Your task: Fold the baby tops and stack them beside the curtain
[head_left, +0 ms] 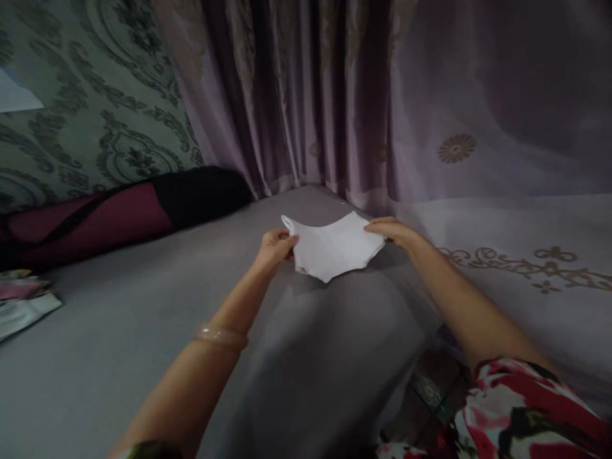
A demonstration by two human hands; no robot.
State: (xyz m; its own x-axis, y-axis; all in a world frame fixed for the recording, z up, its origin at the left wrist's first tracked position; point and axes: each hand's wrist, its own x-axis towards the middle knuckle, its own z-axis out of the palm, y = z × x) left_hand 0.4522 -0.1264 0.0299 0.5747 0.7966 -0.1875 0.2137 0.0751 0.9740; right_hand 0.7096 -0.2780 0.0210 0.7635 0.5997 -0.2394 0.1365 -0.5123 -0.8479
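A small white piece of folded cloth (332, 248), perhaps a garment, is stretched between my two hands near the corner of the grey-covered bed (201, 280). My left hand (280, 245) pinches its left edge, with the thumb on top and the other fingers partly hidden beneath. On the other side, my right hand (392, 231) grips the right edge between thumb and fingers. The cloth's upper edge dips in the middle, and a point hangs at its lower edge. Whether it rests on the bed or is held just above, I cannot tell.
A long maroon and black bag (157, 204) lies along the patterned green wall (95, 95). Purple curtains (329, 102) hang behind the bed and down its right side. Some folded fabric (29, 303) sits at the far left. Dark floor tiles (430, 389) show below right.
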